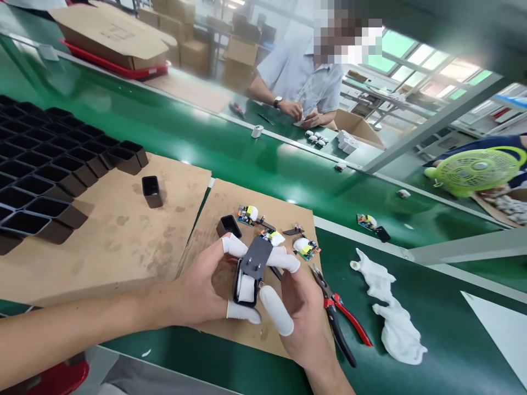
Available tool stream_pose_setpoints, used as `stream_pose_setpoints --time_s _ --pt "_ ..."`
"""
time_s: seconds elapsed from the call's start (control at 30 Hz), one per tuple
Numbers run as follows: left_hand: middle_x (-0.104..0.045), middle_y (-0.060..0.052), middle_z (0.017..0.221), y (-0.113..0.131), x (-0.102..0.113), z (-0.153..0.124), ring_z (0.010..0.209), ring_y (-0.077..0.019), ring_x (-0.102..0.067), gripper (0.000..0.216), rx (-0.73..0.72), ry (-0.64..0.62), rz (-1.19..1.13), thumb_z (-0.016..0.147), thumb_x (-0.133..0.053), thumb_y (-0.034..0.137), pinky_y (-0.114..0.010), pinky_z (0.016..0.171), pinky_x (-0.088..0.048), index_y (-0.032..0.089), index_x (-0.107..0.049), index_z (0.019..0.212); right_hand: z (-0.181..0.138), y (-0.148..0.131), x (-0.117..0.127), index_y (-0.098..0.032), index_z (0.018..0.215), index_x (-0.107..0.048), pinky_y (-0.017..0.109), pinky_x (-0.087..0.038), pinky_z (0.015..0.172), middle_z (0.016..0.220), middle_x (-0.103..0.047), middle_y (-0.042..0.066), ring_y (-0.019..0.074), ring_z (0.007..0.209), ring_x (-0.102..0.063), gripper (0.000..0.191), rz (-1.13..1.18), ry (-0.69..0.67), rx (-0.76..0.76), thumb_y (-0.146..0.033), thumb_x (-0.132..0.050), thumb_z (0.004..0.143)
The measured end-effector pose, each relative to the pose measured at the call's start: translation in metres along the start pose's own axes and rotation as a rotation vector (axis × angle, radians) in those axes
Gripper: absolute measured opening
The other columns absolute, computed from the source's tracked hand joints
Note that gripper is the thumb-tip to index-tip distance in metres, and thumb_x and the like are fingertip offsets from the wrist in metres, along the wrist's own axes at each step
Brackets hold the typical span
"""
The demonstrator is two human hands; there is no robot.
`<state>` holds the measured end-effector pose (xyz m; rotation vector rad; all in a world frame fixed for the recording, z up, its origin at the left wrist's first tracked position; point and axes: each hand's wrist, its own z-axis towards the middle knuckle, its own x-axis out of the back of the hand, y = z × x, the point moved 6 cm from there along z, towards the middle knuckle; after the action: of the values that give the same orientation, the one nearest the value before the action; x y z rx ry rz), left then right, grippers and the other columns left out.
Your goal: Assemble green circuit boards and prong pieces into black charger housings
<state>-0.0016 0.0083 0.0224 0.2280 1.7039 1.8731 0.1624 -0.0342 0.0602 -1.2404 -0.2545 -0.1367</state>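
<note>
Hands [200, 282] [303, 312] — round-cornered box [246, 304], flat plate [256, 257] between.

At the centre of our view, the housing [237, 291] in our hands [203, 285] looks like smooth black plastic with a soft sheen; the dark plate [260, 249] over it is nearly matt, its small pins [250, 262] shiny metal. Our finger covers [278, 312] are matt white and rubbery-looking. Towards 5 o'clock we see pliers [338, 329] of dull metal with smooth red and black plastic grips; at 4 o'clock, rumpled white cloth [405, 334], soft and matt, on the smooth green worktop [453, 340]. At 9 o'clock, smooth black plastic cups [63, 184] adjoin matt, smudged brown cardboard [119, 241]. Towards 12 o'clock, a green strip [263, 159] gleams, glossy.
</note>
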Motion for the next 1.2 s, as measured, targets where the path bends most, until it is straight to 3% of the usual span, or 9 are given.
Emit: stream_pose_setpoints --time_s 0.1,0.23,0.37,0.53,0.67,0.77,0.9,1.0,1.2 --pt "-0.080 -0.004 0.118 0.015 -0.006 -0.002 0.108 -0.0270 -0.078 0.062 0.048 0.011 -0.023 0.072 -0.108 0.024 -0.042 0.103 -0.064 0.027 -0.067 0.118 -0.011 -0.015 0.007 -0.035 0.151 -0.072 0.049 -0.057 0.123 0.154 -0.071 0.011 0.0324 0.143 -0.069 0.054 -0.060 0.012 0.070 -0.019 -0.083 0.100" --pt "-0.081 -0.004 0.128 0.041 -0.015 -0.010 0.117 -0.0275 -0.078 0.060 -0.010 0.018 0.012 0.074 -0.106 0.021 -0.041 0.107 -0.063 0.027 -0.072 0.123 -0.034 -0.046 0.005 -0.037 0.165 -0.060 0.054 -0.053 0.132 0.173 -0.059 0.011 0.0357 0.159 -0.061 0.077 -0.199 -0.043 0.189 -0.013 -0.081 0.095" --pt "-0.083 -0.003 0.122 0.055 -0.027 -0.029 0.115 -0.0273 -0.078 0.062 0.003 0.064 0.070 0.071 -0.107 0.023 -0.037 0.104 -0.061 0.026 -0.072 0.122 -0.053 -0.072 -0.004 -0.043 0.171 -0.055 0.051 -0.065 0.121 0.177 -0.052 0.011 0.0357 0.152 -0.068 0.090 -0.334 -0.029 0.370 -0.010 -0.084 0.092" --pt "-0.081 -0.001 0.110 0.057 -0.038 -0.056 0.103 -0.0252 -0.075 0.058 0.003 0.236 0.258 0.069 -0.109 0.032 -0.036 0.097 -0.058 0.025 -0.073 0.114 -0.072 -0.082 -0.010 -0.039 0.175 -0.051 0.051 -0.071 0.112 0.160 -0.067 0.017 0.0364 0.139 -0.077 0.092 -0.401 0.080 0.521 -0.006 -0.083 0.096" --pt "-0.077 -0.001 0.101 0.060 -0.045 -0.076 0.095 -0.0244 -0.069 0.062 0.025 0.367 0.335 0.063 -0.111 0.041 -0.034 0.087 -0.057 0.024 -0.072 0.109 -0.091 -0.075 -0.018 -0.036 0.170 -0.060 0.050 -0.073 0.109 0.151 -0.075 0.016 0.0375 0.133 -0.080 0.090 -0.356 0.145 0.551 -0.007 -0.090 0.090" --pt "-0.077 -0.003 0.103 0.066 -0.052 -0.094 0.095 -0.0253 -0.069 0.065 0.026 0.394 0.337 0.061 -0.111 0.042 -0.032 0.079 -0.056 0.024 -0.073 0.111 -0.107 -0.058 -0.025 -0.034 0.153 -0.075 0.049 -0.073 0.108 0.143 -0.081 0.014 0.0348 0.128 -0.083 0.076 -0.120 0.301 0.454 -0.009 -0.096 0.084" --pt "-0.077 -0.007 0.112 0.066 -0.058 -0.122 0.096 -0.0246 -0.069 0.061 -0.081 0.462 0.216 0.074 -0.104 0.051 -0.035 0.085 -0.059 0.025 -0.073 0.120 -0.127 -0.022 -0.042 -0.032 0.146 -0.073 0.046 -0.073 0.103 0.140 -0.082 0.011 0.0318 0.128 -0.082 0.064 0.573 0.623 0.044 -0.037 -0.098 0.088" --pt "-0.078 -0.010 0.128 0.052 -0.066 -0.134 0.109 -0.0279 -0.071 0.058 -0.060 0.447 0.165 0.084 -0.097 0.055 -0.043 0.105 -0.058 0.025 -0.074 0.127 -0.137 -0.019 -0.071 -0.033 0.148 -0.070 0.050 -0.068 0.115 0.148 -0.079 0.009 0.0325 0.145 -0.073 0.053 0.861 0.603 -0.186 -0.058 -0.079 0.102" --pt "-0.079 -0.014 0.133 0.044 -0.080 -0.136 0.127 -0.0347 -0.072 0.069 -0.059 0.378 0.074 0.088 -0.092 0.067 -0.052 0.119 -0.054 0.023 -0.069 0.136 -0.151 -0.027 -0.097 -0.034 0.144 -0.074 0.047 -0.064 0.123 0.151 -0.078 0.005 0.0295 0.148 -0.071 0.050 0.967 0.501 -0.251 -0.067 -0.069 0.107"
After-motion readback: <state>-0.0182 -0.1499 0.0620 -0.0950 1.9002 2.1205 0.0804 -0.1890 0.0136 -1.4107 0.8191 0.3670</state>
